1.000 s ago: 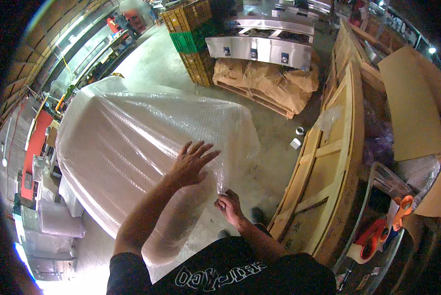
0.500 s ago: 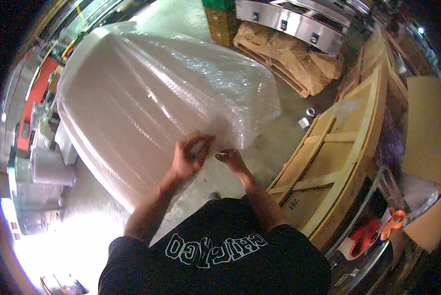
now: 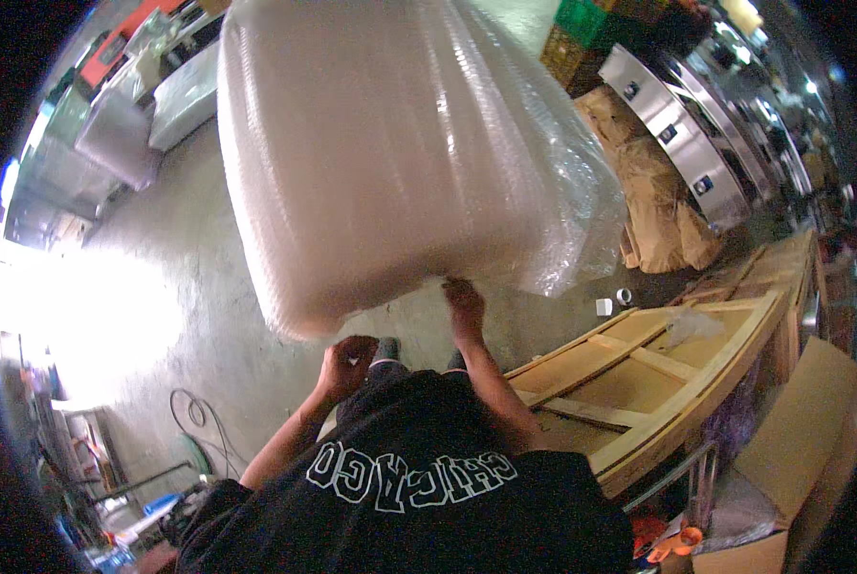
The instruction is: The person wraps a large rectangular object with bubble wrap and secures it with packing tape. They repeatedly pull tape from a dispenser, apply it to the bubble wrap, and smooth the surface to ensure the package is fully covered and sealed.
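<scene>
A large bulky item draped in clear bubble wrap (image 3: 352,143) stands in front of me, its wrapped near edge facing my body. My right hand (image 3: 464,311) reaches up to that near edge with its fingers closed on the bubble wrap; the fingertips are partly hidden. Lower and to the left, clear of the wrap, is my left hand (image 3: 345,368). Its fingers are curled in, and a small pale spot shows between them, too small to name.
To the right lies a wooden crate frame (image 3: 629,368), with a cardboard sheet (image 3: 802,430) beyond it. A stainless-steel appliance (image 3: 677,134) stands behind brown paper (image 3: 648,191). Two small white rolls or pieces (image 3: 604,307) lie on the floor. A dark cable (image 3: 199,416) loops at left.
My view has turned left, so the wrapped item sits more upright in it. My hands have moved apart: the left down toward my body, the right to the wrap's near edge.
</scene>
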{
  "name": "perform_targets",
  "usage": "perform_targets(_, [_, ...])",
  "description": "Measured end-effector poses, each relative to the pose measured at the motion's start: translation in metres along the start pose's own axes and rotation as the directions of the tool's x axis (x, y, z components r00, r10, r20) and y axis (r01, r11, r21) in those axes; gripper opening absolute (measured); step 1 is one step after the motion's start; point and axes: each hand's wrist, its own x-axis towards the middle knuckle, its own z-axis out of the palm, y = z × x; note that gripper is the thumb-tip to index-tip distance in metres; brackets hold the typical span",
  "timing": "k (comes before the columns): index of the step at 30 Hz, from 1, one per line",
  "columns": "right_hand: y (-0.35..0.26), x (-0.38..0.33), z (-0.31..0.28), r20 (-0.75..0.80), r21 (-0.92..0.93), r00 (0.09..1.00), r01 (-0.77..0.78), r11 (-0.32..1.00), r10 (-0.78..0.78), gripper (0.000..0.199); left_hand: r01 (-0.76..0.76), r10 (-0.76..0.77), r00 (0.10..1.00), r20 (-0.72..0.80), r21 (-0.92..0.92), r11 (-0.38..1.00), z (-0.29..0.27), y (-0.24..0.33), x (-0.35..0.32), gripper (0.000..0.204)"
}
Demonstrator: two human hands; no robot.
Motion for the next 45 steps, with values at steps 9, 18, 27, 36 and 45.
perform_targets(9, [0.022,0.011,-0.008,-0.082,-0.184,0.997,-0.022,0.983,0.007,0.024,-0.016,0.015,1.0,-0.007,-0.073,0.997,-0.008,-0.016,-0.019,0.017])
perform_targets(18, [-0.045,0.025,-0.006,0.047,-0.186,0.991,0.135,0.973,-0.129,0.029,-0.23,0.239,0.961,-0.14,0.082,0.97,-0.025,-0.01,-0.007,0.013])
perform_targets(27, [-0.069,-0.027,-0.004,0.065,0.104,0.978,-0.205,0.973,0.199,0.027,-0.186,0.177,0.978,-0.107,-0.078,0.979,-0.042,-0.015,0.004,0.022])
perform_targets(36, [-0.019,-0.039,0.009,0.316,0.078,0.922,-0.26,0.963,0.223,0.055,-0.078,0.076,0.997,-0.019,-0.169,0.983,-0.051,-0.05,-0.022,0.029])
perform_targets(45, [-0.039,-0.047,0.095,0.254,0.087,0.96,-0.141,0.986,0.115,0.029,0.013,-0.016,1.0,-0.016,-0.214,0.977,-0.041,-0.055,-0.066,0.029])
